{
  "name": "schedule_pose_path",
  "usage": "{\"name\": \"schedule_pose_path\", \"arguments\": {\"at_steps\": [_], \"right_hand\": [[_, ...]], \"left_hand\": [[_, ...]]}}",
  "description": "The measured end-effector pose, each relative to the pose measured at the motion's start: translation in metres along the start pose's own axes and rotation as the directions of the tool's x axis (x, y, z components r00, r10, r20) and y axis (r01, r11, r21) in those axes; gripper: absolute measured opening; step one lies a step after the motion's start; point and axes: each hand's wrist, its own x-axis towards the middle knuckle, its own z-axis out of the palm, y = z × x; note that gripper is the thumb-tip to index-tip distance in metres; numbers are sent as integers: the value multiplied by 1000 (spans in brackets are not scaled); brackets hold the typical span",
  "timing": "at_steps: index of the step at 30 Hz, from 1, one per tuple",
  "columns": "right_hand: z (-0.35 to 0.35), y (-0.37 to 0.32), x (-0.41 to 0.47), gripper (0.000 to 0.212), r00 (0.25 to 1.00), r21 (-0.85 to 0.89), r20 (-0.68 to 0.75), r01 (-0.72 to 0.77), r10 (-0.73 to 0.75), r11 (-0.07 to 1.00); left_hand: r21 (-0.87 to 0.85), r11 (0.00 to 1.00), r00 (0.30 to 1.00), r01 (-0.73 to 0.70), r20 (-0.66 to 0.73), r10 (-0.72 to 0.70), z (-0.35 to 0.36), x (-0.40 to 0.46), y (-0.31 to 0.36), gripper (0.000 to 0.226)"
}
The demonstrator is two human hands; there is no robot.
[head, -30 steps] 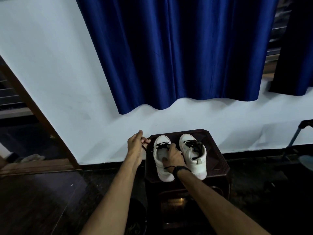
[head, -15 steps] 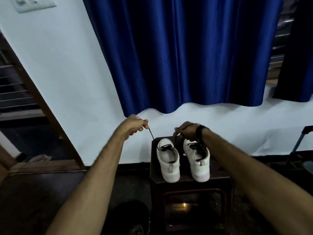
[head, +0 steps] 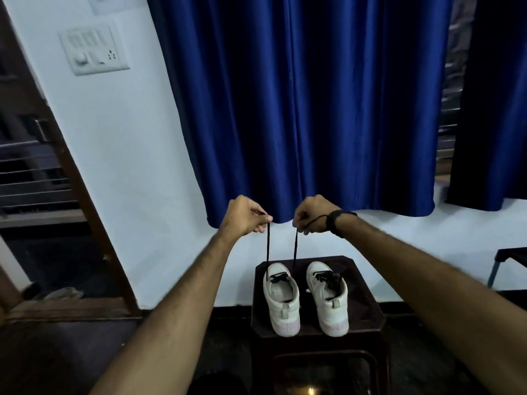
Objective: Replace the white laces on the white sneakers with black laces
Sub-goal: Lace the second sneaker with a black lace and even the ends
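Note:
Two white sneakers stand side by side, heels toward me, on a dark stool [head: 368, 306]. The left sneaker [head: 281, 302] has a black lace [head: 268, 248] through its front eyelets, and both ends run straight up, taut. My left hand [head: 245, 216] pinches one end high above the shoe. My right hand [head: 312, 215] pinches the other end, whose tail trails toward my wrist. The right sneaker [head: 328, 299] carries black lacing across its tongue.
A blue curtain [head: 299, 104] hangs on the white wall behind the stool. A switch panel [head: 92, 49] is on the wall at upper left, beside a wooden door frame [head: 71, 172]. A dark metal stand [head: 504, 260] is at the right edge.
Both hands rose well above the left sneaker and came closer together, pulling the two black lace ends up taut. The right hand left the shoe and took a lace end.

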Motion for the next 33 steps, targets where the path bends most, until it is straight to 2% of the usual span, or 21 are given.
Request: {"name": "schedule_pose_path", "arguments": {"at_steps": [2, 4, 7, 10, 13, 16, 22, 28, 33], "right_hand": [[0, -2, -1, 23, 998, -119, -27, 55, -58, 991], [1, -1, 0, 20, 986, -168, -142, 64, -88, 984], [5, -1, -1, 22, 944, -15, -322, 68, -69, 998], [13, -5, -2, 34, 912, 198, -410, 76, 12, 977], [19, -10, -2, 39, 903, 323, -428, 108, 44, 940], [25, -14, 0, 43, 896, 328, -444, 153, 9, 932], [29, -23, 2, 48, 853, 394, -518, 169, 66, 904], [37, -28, 2, 45, 840, 294, -542, 219, -27, 930], [39, -31, -2, 48, 801, 342, -598, 233, 19, 911]], "left_hand": [[-16, 1000, 1000, -21, -4, 21, 3, 0, -2, 9], [-30, 999, 999, -22, -33, 21, 4, -1, -2, 6], [-124, 992, 993, 8, -116, -22, 6, -3, -1, 11], [-228, 973, 984, 41, -159, -78, 11, -4, -1, 18], [-234, 971, 984, 47, -157, -86, 14, -3, -1, 16], [-265, 964, 987, 28, -145, -68, 17, -2, -1, 14], [-424, 906, 982, 17, -161, -94, 19, -1, 0, 9], [-360, 933, 984, -1, -168, -64, 21, 2, 2, 6], [-314, 949, 982, -15, -186, -45, 23, 5, 0, 2]]}}
